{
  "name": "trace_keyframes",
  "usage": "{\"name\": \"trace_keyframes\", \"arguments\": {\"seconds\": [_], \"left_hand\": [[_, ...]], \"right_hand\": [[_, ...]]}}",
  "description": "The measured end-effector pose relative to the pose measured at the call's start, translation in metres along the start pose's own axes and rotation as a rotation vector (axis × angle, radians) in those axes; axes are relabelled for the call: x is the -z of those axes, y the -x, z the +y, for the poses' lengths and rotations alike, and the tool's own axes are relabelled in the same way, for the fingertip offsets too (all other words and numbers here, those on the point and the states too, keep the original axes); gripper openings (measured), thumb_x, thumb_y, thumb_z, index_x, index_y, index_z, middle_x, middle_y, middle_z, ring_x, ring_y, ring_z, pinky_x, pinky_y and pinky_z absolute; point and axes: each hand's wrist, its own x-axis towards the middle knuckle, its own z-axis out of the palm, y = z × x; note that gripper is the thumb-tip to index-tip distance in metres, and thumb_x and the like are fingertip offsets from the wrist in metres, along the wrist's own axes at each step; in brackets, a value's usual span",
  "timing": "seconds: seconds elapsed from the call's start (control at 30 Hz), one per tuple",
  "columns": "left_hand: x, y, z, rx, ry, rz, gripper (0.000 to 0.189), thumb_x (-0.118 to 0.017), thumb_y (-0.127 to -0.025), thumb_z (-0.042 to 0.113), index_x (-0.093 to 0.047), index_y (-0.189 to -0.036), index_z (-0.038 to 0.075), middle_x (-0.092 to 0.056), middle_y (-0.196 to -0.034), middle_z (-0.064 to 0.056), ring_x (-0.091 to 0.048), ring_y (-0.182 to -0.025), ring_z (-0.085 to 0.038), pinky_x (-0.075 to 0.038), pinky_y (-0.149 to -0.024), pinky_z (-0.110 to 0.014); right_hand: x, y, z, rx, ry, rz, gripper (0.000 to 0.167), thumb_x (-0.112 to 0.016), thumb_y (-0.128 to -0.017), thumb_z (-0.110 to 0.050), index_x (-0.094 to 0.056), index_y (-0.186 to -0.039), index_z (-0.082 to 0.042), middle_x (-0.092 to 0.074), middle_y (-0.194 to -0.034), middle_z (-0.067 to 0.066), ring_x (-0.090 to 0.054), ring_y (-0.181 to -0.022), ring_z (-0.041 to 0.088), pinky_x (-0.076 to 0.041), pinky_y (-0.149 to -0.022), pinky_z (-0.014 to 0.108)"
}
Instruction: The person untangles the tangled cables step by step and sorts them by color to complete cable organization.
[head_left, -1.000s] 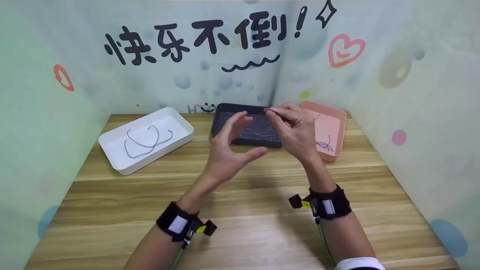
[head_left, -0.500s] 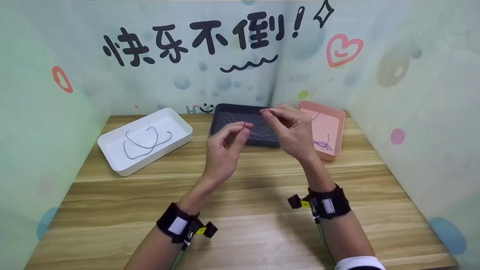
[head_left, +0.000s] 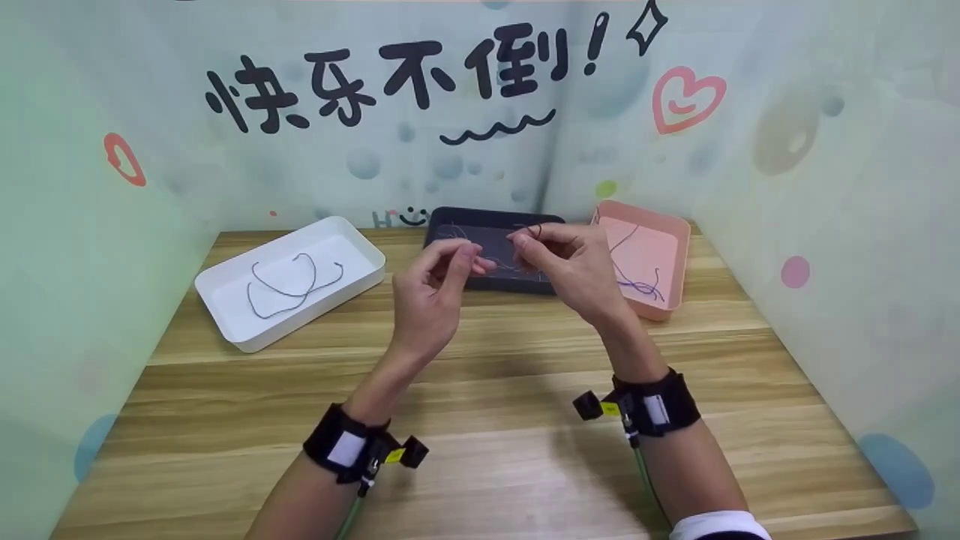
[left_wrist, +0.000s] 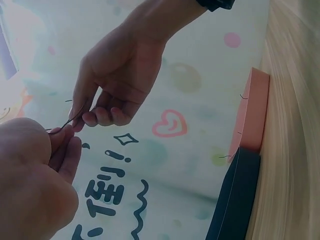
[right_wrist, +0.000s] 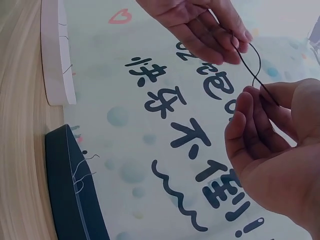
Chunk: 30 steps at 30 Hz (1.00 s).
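Observation:
A thin dark cord [right_wrist: 256, 78] runs between my two hands, raised above the dark tray. In the right wrist view it bends into a small loop and crosses over itself. My left hand [head_left: 427, 300] pinches one part of it between thumb and fingertips. On the right, my right hand [head_left: 577, 274] pinches the cord too, with a dark end sticking up past its index finger. The left wrist view shows both hands close together, fingertips nearly meeting; the left fingertips are partly hidden there by the back of the hand.
A white tray [head_left: 322, 304] with dark grey cords stands at the left. Behind my hands is a dark tray [head_left: 517, 286] holding pale, thin cords. The pink tray [head_left: 664, 247] at the right holds bluish-purple cords. Printed walls enclose the wooden table [head_left: 495, 427].
The left thumb and fingers, spread wide at first, have come together on the cord. Since then the left hand has shifted left, and the right hand slightly down and left.

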Motion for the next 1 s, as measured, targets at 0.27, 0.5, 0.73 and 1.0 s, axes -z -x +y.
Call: {"name": "trace_keyframes", "arguments": {"seconds": [0.27, 0.5, 0.73, 1.0], "left_hand": [[0.001, -0.001, 0.002, 0.042, 0.124, -0.003, 0.016, -0.06, -0.116, 0.006, -0.071, -0.115, -0.006, -0.068, -0.079, -0.012, -0.08, -0.078, -0.019, -0.072, -0.081, -0.041], [0.007, 0.0, 0.002, -0.011, 0.028, -0.037, 0.017, -0.063, -0.116, 0.01, -0.074, -0.116, -0.004, -0.058, -0.072, -0.004, -0.061, -0.051, -0.014, -0.056, -0.048, -0.028], [0.023, -0.009, 0.0, 0.013, -0.064, -0.1, 0.015, -0.072, -0.111, 0.012, -0.082, -0.111, 0.001, -0.064, -0.084, -0.008, -0.06, -0.059, -0.012, -0.047, -0.053, -0.019], [0.051, -0.02, 0.005, 0.236, 0.046, -0.273, 0.017, -0.068, -0.113, 0.011, -0.079, -0.116, -0.002, -0.061, -0.09, 0.0, -0.057, -0.055, -0.013, -0.049, -0.052, -0.021]], "right_hand": [[-0.002, 0.001, 0.0, -0.096, -0.028, -0.051, 0.014, -0.076, -0.108, -0.012, -0.085, -0.106, -0.003, -0.077, -0.084, 0.0, -0.074, -0.077, 0.016, -0.067, -0.077, 0.028], [0.005, -0.001, 0.0, -0.087, -0.012, -0.03, 0.014, -0.076, -0.108, -0.01, -0.086, -0.107, -0.001, -0.078, -0.081, -0.002, -0.074, -0.072, 0.013, -0.067, -0.071, 0.027], [0.018, -0.003, 0.001, -0.048, -0.012, 0.045, 0.011, -0.082, -0.103, -0.005, -0.084, -0.105, 0.005, -0.077, -0.079, -0.001, -0.075, -0.069, 0.019, -0.067, -0.068, 0.03], [0.026, -0.006, 0.004, -0.066, -0.09, 0.188, 0.004, -0.084, -0.099, -0.001, -0.084, -0.096, -0.004, -0.072, -0.074, -0.002, -0.065, -0.064, 0.012, -0.056, -0.06, 0.022]]}}
